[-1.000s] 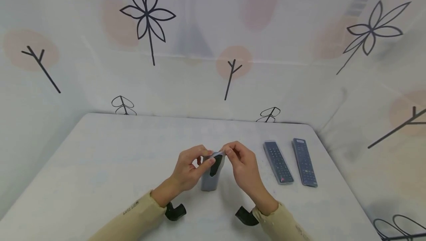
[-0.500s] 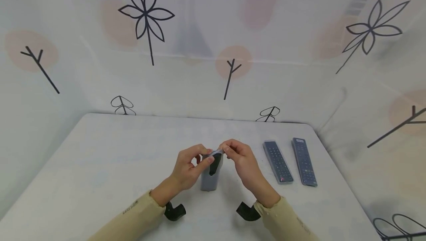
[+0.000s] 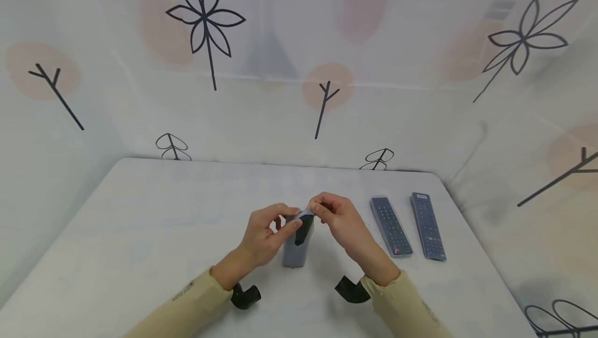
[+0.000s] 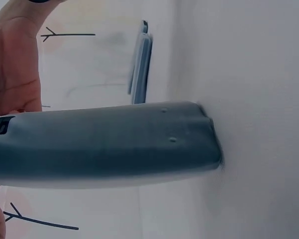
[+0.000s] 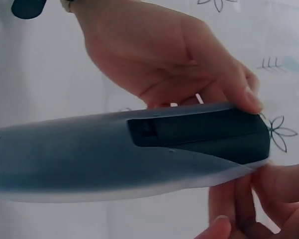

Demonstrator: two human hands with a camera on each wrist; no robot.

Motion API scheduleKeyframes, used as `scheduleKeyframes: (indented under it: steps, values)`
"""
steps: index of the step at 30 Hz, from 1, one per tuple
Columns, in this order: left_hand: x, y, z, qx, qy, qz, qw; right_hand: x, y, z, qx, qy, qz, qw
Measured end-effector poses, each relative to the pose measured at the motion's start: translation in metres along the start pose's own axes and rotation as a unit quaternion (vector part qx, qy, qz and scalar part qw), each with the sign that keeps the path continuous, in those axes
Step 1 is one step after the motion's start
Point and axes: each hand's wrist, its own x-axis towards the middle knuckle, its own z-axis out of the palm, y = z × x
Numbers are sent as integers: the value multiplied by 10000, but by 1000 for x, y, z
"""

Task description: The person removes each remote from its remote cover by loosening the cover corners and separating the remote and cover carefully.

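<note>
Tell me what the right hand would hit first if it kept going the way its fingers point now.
The right hand points left toward the grey remote it pinches at the top, so it would push that remote first, then likely the left hand just beyond. Depth between them is unclear.

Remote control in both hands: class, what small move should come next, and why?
Probably draw the clear cover further along the remote control. The right hand pinches the cover's edge at the upper end, the left hand steadies it, and the lower end rests on the table.
</note>
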Motion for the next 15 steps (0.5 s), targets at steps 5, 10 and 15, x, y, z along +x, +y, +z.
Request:
scheduleKeyframes:
  steps: [5, 10, 15]
  values:
    - [-2, 4, -2, -42, -286, 137, 9995, 2, 2, 0, -166, -347, 237, 9990]
    - [-3, 6, -3, -70, -352, 200, 9992, -1, 10, 4, 67, -245, 108, 9996]
    - [-4, 6, -6, 80, -265, 139, 9995, -5, 15, 3, 367, 130, -658, 9971]
